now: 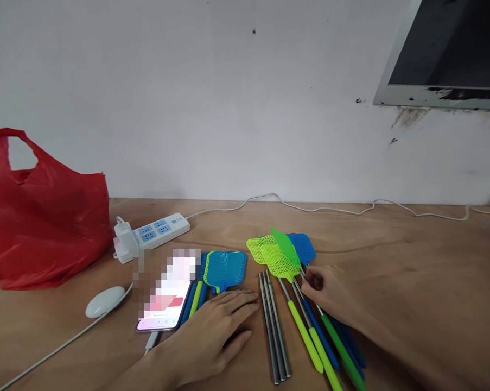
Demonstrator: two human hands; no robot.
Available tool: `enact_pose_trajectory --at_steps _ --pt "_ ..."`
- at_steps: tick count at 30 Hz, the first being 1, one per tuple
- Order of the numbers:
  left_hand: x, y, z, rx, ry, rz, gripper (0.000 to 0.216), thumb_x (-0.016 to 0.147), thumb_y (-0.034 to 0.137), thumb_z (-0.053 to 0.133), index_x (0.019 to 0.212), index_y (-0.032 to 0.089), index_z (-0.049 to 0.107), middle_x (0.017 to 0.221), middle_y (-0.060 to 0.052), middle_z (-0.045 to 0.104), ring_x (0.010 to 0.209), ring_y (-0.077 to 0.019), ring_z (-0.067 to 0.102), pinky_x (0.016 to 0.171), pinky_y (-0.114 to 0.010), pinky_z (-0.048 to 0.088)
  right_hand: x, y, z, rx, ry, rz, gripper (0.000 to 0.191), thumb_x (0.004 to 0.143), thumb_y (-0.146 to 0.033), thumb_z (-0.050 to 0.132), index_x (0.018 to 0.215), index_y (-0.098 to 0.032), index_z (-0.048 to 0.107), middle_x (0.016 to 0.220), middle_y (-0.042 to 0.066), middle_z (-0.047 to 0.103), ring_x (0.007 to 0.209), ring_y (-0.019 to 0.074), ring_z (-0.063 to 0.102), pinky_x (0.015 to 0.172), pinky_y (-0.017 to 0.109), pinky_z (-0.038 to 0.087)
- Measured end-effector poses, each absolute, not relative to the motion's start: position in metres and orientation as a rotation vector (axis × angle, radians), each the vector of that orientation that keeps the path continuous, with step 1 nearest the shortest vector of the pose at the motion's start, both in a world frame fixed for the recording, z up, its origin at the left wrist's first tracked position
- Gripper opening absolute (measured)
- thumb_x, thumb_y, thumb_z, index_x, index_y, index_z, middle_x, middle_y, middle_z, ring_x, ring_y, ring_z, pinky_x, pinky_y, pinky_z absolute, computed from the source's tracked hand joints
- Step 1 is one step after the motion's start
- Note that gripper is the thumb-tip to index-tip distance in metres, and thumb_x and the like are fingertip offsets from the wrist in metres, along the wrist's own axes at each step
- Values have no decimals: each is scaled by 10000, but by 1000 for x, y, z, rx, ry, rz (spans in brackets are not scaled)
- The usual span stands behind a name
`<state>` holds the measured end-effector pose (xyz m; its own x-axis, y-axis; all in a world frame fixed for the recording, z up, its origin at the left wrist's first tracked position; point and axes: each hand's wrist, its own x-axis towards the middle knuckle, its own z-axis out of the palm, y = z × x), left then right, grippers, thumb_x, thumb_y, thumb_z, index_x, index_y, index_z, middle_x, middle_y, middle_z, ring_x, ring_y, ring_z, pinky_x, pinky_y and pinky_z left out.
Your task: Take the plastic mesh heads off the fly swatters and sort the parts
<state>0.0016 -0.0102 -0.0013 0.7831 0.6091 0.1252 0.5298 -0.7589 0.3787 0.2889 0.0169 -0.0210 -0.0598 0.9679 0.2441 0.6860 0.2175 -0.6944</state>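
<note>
My right hand is closed in a pinch on the thin metal shaft of a green fly swatter, just below its tilted head. Under and around it lie several more swatters, among them a yellow-green fly swatter and a blue fly swatter, their handles pointing toward me. My left hand rests flat with fingers stretched out, partly covering a second pile topped by a teal-blue fly swatter. Between the hands, several bare metal rods lie side by side.
A lit phone, partly blurred out, is left of the second pile. Behind it sits a white power strip with a plugged-in adapter. A red plastic bag and a white oval device are farther left. A white cable runs along the wall.
</note>
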Motion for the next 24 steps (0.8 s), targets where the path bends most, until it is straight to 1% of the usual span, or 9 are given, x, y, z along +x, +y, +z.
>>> enact_pose_trajectory --at_steps 2,4,9,12,15,18,20,22,24 --pt "2 -11 -1 2653 866 354 455 958 209 538 1409 250 496 1458 -57 547 1327 -278 513 1128 -463 408 290 18 -21 -1496 -1787 588 258 742 -325 530 530 -231 417 506 -42 405 501 137 418 507 273 268" --pt "2 -11 -1 2658 867 344 442 960 209 533 1399 242 502 1459 -63 545 1328 -283 510 1125 -464 409 290 18 -20 -1455 -1639 758 276 773 -374 523 549 -227 456 517 -46 400 486 127 399 477 259 268" --pt "4 -11 2 2647 846 368 384 957 194 527 1338 241 541 1415 -66 577 1293 -281 533 1101 -438 418 283 11 -9 -1164 -918 1399 264 716 -448 709 669 -208 609 549 -56 472 459 88 377 421 204 258" --pt "6 -12 6 2620 859 413 283 977 181 480 1231 238 592 1261 -59 652 1178 -255 592 1035 -392 446 277 8 -4 -1069 -841 1512 299 697 -474 775 727 -190 686 602 -33 562 492 79 439 436 182 323" --pt "7 -15 10 2541 913 502 235 1012 208 408 1095 225 627 1057 -54 680 987 -227 624 883 -347 474 273 7 -3 -969 -837 1571 300 704 -453 816 792 -172 757 647 2 635 560 92 516 474 179 388" --pt "8 -18 12 2375 1002 572 321 1037 309 365 877 203 623 834 -32 639 764 -189 588 703 -303 444 271 5 -3 -897 -857 1615 320 724 -459 818 852 -167 791 701 28 681 617 109 565 498 183 422" --pt "9 -19 12 2211 1042 594 450 1042 415 344 732 195 584 712 -11 589 686 -171 556 665 -292 420 270 4 -3 -853 -883 1632 327 754 -464 800 895 -169 798 745 37 694 670 122 592 528 189 444" --pt "11 -18 10 1978 1019 604 538 1031 526 320 708 191 589 654 -1 575 648 -159 550 642 -279 420 270 2 -4 -814 -914 1644 328 794 -460 770 949 -171 797 759 36 686 716 132 605 557 196 461" --pt "12 -18 8 1726 941 587 590 1010 612 291 800 180 635 642 -2 604 577 -140 535 556 -251 401 269 1 -6 -791 -942 1658 330 829 -455 739 993 -174 790 783 41 685 742 141 614 576 206 472"
